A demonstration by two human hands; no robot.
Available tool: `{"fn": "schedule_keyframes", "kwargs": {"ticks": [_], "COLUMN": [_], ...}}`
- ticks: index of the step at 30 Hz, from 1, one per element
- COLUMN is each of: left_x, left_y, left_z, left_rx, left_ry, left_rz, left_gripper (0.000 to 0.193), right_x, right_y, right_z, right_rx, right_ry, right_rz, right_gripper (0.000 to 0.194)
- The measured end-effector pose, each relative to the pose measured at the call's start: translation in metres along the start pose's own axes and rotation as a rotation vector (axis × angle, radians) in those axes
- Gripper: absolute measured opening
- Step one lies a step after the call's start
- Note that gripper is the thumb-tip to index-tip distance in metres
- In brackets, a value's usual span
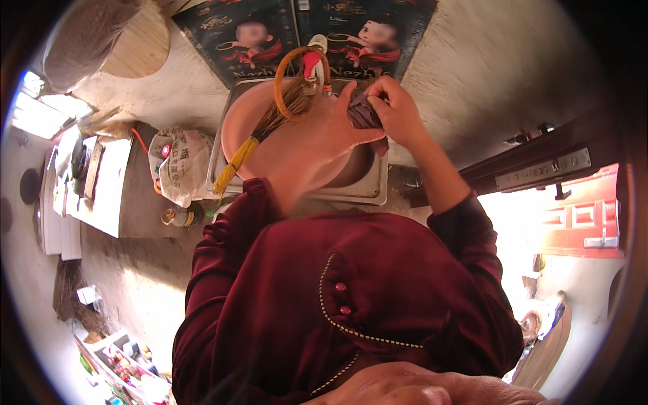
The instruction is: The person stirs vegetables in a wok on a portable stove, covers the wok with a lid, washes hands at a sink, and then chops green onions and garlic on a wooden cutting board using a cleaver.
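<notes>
A crumpled dark grey-purple cloth (pixel 363 112) is between my two hands, above the right side of a metal sink (pixel 377 195). My left hand (pixel 331 129) is spread, its thumb up beside the cloth and its palm against it. With bent fingers and thumb my right hand (pixel 392 104) pinches the cloth's upper right edge. A large pink basin (pixel 234 119) rests in the sink. Across it lies a straw whisk brush with a yellow-wrapped handle (pixel 237 164). An orange hose (pixel 279 81) loops from the tap (pixel 313 68), which has a red part.
Printed dark panels (pixel 354 38) stand behind the tap. Left of the sink are a white woven sack (pixel 185 162), a bottle (pixel 182 216) and a table (pixel 136 202). A wooden-lidded container (pixel 139 43) is at upper left. A dark rail (pixel 471 177) runs along the right.
</notes>
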State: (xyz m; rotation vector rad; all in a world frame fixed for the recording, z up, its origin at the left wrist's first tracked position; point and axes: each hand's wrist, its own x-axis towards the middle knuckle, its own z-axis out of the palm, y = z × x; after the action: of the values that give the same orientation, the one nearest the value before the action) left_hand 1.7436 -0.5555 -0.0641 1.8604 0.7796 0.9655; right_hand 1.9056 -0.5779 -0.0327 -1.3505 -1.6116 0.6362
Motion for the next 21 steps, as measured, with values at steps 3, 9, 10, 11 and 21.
{"fn": "schedule_keyframes", "kwargs": {"ticks": [3,9,10,11,21], "left_x": [-0.01,-0.045,-0.047,-0.049,-0.055], "left_y": [-0.015,-0.024,-0.024,-0.024,-0.013], "left_z": [0.01,0.008,0.009,0.008,-0.031], "left_rx": [-0.4,-0.427,-0.643,-0.853,0.375], "left_ry": [-0.053,0.058,0.084,0.108,-0.289], "left_rz": [-0.141,-0.176,-0.173,-0.137,-0.502], "left_gripper": [0.081,0.058,0.045,0.033,0.023], "right_x": [-0.012,-0.035,-0.037,-0.037,-0.008], "right_y": [0.018,-0.008,-0.016,-0.023,0.004], "right_z": [0.035,0.039,0.031,0.022,0.048], "right_rx": [0.451,0.248,-0.105,-0.468,-0.677], "right_ry": [0.201,-0.11,-0.128,-0.117,-0.516], "right_rz": [0.127,-0.03,-0.406,-0.619,-0.913], "right_gripper": [0.01,0.023,0.032,0.041,0.061]}}
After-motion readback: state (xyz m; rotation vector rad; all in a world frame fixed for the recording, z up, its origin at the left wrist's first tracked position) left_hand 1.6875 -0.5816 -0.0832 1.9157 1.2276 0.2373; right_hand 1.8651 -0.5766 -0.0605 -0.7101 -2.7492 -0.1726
